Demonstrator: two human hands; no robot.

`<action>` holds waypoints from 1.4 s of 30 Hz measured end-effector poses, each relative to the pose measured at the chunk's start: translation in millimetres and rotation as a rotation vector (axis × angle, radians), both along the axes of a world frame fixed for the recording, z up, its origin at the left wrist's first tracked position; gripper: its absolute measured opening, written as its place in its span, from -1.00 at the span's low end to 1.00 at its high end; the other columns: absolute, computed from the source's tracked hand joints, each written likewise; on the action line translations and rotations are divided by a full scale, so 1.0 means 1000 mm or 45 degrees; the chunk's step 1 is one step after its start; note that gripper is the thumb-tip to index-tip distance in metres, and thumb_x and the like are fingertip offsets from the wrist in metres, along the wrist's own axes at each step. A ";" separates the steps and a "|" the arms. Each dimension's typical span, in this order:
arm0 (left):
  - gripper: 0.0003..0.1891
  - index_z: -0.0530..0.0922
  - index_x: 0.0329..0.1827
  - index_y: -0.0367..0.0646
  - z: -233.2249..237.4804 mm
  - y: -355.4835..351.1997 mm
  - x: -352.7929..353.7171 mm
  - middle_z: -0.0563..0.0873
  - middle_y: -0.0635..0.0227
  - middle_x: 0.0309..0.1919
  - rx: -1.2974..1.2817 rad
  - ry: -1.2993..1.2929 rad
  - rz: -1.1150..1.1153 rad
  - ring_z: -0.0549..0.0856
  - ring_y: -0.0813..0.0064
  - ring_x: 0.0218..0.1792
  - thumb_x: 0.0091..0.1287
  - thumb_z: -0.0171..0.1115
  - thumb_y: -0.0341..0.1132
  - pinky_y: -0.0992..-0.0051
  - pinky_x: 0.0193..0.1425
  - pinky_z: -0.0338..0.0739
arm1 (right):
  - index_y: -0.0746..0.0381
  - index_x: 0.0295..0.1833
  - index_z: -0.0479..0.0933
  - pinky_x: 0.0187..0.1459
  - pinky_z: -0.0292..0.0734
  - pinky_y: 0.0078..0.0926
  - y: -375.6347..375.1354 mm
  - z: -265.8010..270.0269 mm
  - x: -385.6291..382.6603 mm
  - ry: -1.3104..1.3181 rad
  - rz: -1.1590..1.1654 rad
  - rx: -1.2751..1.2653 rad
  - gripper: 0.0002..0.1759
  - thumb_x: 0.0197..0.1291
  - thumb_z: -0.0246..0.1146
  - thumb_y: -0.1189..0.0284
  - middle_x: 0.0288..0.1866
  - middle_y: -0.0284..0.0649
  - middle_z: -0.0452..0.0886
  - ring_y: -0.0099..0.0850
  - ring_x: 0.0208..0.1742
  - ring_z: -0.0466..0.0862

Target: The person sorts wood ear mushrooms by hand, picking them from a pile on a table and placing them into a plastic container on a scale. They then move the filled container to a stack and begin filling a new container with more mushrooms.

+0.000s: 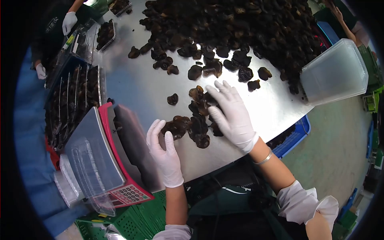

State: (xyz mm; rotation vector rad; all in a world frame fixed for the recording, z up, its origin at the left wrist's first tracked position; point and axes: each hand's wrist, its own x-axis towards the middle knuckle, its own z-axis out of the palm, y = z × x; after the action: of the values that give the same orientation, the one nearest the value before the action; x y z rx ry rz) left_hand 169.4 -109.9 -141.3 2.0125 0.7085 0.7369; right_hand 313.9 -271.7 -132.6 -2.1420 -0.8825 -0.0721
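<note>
A small group of dark brown wood ear mushrooms (197, 127) lies on the steel table (132, 86) between my gloved hands. At its left side, my left hand (165, 155) has its thumb and fingers apart and curved, with the fingertips right at a piece of wood ear. My right hand (233, 116) reaches over the group's right edge with fingers extended and hides part of it. Both hands wear white gloves. A single wood ear piece (172, 99) lies apart, above my left hand. The large wood ear heap (232, 24) covers the table's far side.
A red-framed scale (110, 140) stands left, with clear plastic trays (86, 160) on its platform. Filled trays (74, 96) are stacked behind it. A translucent tub (336, 72) sits at the right edge. A blue basket (294, 138) is below; co-workers' gloved hands (69, 23) show upper left.
</note>
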 end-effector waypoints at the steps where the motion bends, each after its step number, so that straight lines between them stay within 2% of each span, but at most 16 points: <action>1: -0.66 0.59 0.27 -0.20 0.004 -0.002 0.000 0.55 0.13 0.33 -0.023 0.025 0.010 0.49 0.21 0.37 0.51 0.17 -0.29 0.23 0.49 0.33 | 0.19 0.46 0.42 0.56 0.10 0.10 0.008 -0.003 -0.002 -0.032 0.001 -0.072 -0.40 0.42 0.19 0.14 0.46 0.17 0.42 0.16 0.54 0.31; 2: -0.59 0.54 0.36 -0.19 0.006 -0.003 0.001 0.48 0.10 0.41 -0.047 0.047 0.021 0.43 0.18 0.44 0.56 0.12 -0.20 0.21 0.53 0.29 | 0.19 0.46 0.43 0.56 0.08 0.10 0.016 -0.001 -0.006 -0.062 -0.004 -0.179 -0.37 0.42 0.17 0.07 0.47 0.17 0.41 0.16 0.53 0.33; 4: -0.51 0.46 0.44 -0.19 0.007 -0.004 0.001 0.40 0.08 0.47 0.077 0.032 0.024 0.34 0.15 0.50 0.59 0.03 -0.10 0.18 0.57 0.22 | 0.19 0.45 0.44 0.57 0.07 0.10 0.031 -0.001 -0.014 -0.020 0.089 -0.080 -0.35 0.41 0.16 0.03 0.48 0.17 0.40 0.15 0.53 0.33; 8: -0.34 0.31 0.57 -0.23 0.004 -0.002 -0.002 0.27 0.04 0.57 0.163 0.037 -0.008 0.17 0.09 0.61 0.64 -0.16 0.11 0.13 0.64 0.06 | 0.26 0.37 0.50 0.56 0.11 0.08 0.064 -0.001 -0.036 0.036 0.265 0.047 -0.38 0.35 0.23 0.07 0.48 0.22 0.36 0.14 0.51 0.35; 14: -0.38 0.32 0.56 -0.26 0.002 0.000 -0.005 0.29 0.01 0.55 0.108 -0.036 -0.034 0.22 0.09 0.59 0.65 -0.15 0.03 0.15 0.63 0.08 | 0.20 0.41 0.46 0.56 0.09 0.04 0.067 0.015 -0.016 0.041 0.559 0.070 -0.42 0.34 0.23 0.18 0.48 0.14 0.39 0.14 0.49 0.34; 16: -0.40 0.34 0.55 -0.25 0.003 0.001 -0.005 0.32 0.01 0.54 0.136 0.000 -0.028 0.24 0.10 0.58 0.66 -0.15 0.01 0.17 0.63 0.08 | 0.21 0.43 0.43 0.58 0.04 0.08 0.052 0.026 0.017 0.267 0.505 0.211 -0.42 0.36 0.19 0.22 0.46 0.14 0.41 0.18 0.51 0.31; 19: -0.43 0.38 0.52 -0.24 0.004 0.000 -0.003 0.36 0.01 0.51 0.157 0.016 -0.014 0.27 0.09 0.56 0.65 -0.14 -0.02 0.16 0.62 0.09 | 0.25 0.38 0.43 0.52 0.05 0.24 0.043 0.009 0.035 -0.199 -0.027 -0.039 -0.49 0.43 0.14 0.22 0.44 0.08 0.41 0.13 0.53 0.28; 20: -0.43 0.39 0.51 -0.24 0.004 0.001 -0.003 0.37 0.01 0.50 0.174 0.044 -0.016 0.28 0.08 0.55 0.65 -0.13 -0.02 0.15 0.62 0.09 | 0.25 0.38 0.43 0.52 0.05 0.24 0.035 0.008 0.031 -0.208 -0.024 -0.039 -0.49 0.43 0.14 0.22 0.44 0.08 0.41 0.13 0.53 0.28; 22: -0.44 0.40 0.50 -0.24 0.005 0.000 -0.003 0.38 0.00 0.49 0.153 0.033 -0.015 0.29 0.08 0.54 0.64 -0.11 -0.01 0.14 0.61 0.10 | 0.24 0.39 0.44 0.54 0.02 0.26 0.017 0.013 0.014 0.025 0.315 -0.227 -0.51 0.47 0.12 0.22 0.47 0.05 0.41 0.06 0.55 0.29; 24: -0.44 0.42 0.48 -0.24 0.006 0.000 -0.002 0.38 0.00 0.49 0.124 0.040 -0.012 0.30 0.07 0.54 0.63 -0.10 -0.01 0.13 0.61 0.10 | 0.12 0.43 0.46 0.60 -0.06 0.23 0.007 0.023 -0.010 0.182 0.470 -0.109 -0.54 0.50 0.06 0.27 0.42 -0.03 0.49 -0.14 0.50 0.42; 28: -0.45 0.43 0.46 -0.25 0.008 0.000 -0.003 0.40 0.01 0.46 0.115 0.060 -0.018 0.32 0.07 0.51 0.62 -0.07 -0.01 0.13 0.60 0.12 | 0.21 0.32 0.54 0.50 0.17 -0.02 0.008 0.019 0.020 0.061 0.174 0.157 -0.60 0.43 0.08 0.42 0.33 -0.06 0.55 -0.09 0.39 0.48; 29: -0.45 0.44 0.45 -0.25 0.008 0.000 -0.002 0.41 0.01 0.45 0.132 0.075 -0.026 0.33 0.07 0.50 0.62 -0.06 -0.02 0.13 0.59 0.13 | 0.21 0.32 0.54 0.43 0.24 -0.13 0.013 0.017 0.034 -0.109 0.078 0.046 -0.59 0.41 0.11 0.43 0.32 -0.02 0.54 -0.06 0.38 0.46; 32: -0.46 0.45 0.44 -0.25 0.007 -0.001 -0.002 0.42 0.01 0.44 0.117 0.064 -0.013 0.35 0.07 0.49 0.62 -0.05 -0.03 0.13 0.59 0.13 | 0.09 0.36 0.54 0.46 0.19 0.04 0.022 -0.007 0.057 -0.234 -0.036 -0.323 -0.54 0.37 0.21 0.31 0.45 0.01 0.46 0.03 0.46 0.38; 35: -0.47 0.46 0.43 -0.25 0.006 0.000 -0.002 0.43 0.01 0.43 0.106 0.057 0.001 0.36 0.07 0.48 0.61 -0.05 -0.03 0.13 0.58 0.14 | 0.02 0.38 0.53 0.47 0.16 0.11 0.021 -0.001 0.050 -0.293 -0.006 -0.397 -0.51 0.34 0.23 0.30 0.48 0.00 0.44 0.08 0.47 0.36; 38: -0.47 0.46 0.42 -0.25 0.006 0.001 -0.002 0.44 0.00 0.42 0.127 0.059 -0.004 0.36 0.07 0.48 0.61 -0.04 -0.03 0.13 0.58 0.14 | 0.12 0.34 0.53 0.48 0.17 0.14 0.012 0.004 0.043 -0.317 0.042 -0.390 -0.53 0.33 0.21 0.30 0.44 0.07 0.46 0.11 0.44 0.40; 42: -0.47 0.47 0.42 -0.25 0.007 0.001 -0.001 0.44 0.01 0.42 0.125 0.073 -0.021 0.37 0.07 0.47 0.60 -0.04 -0.03 0.13 0.57 0.14 | 0.19 0.34 0.52 0.45 0.25 0.05 0.006 -0.006 0.059 -0.279 -0.021 -0.373 -0.54 0.34 0.17 0.40 0.46 -0.01 0.46 -0.01 0.44 0.44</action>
State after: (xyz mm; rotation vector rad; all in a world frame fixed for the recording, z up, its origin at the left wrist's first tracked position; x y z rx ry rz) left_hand 168.4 -108.7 -134.2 2.1339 0.6999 0.7188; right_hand 372.9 -266.1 -138.2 -2.4475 -1.0552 -0.1998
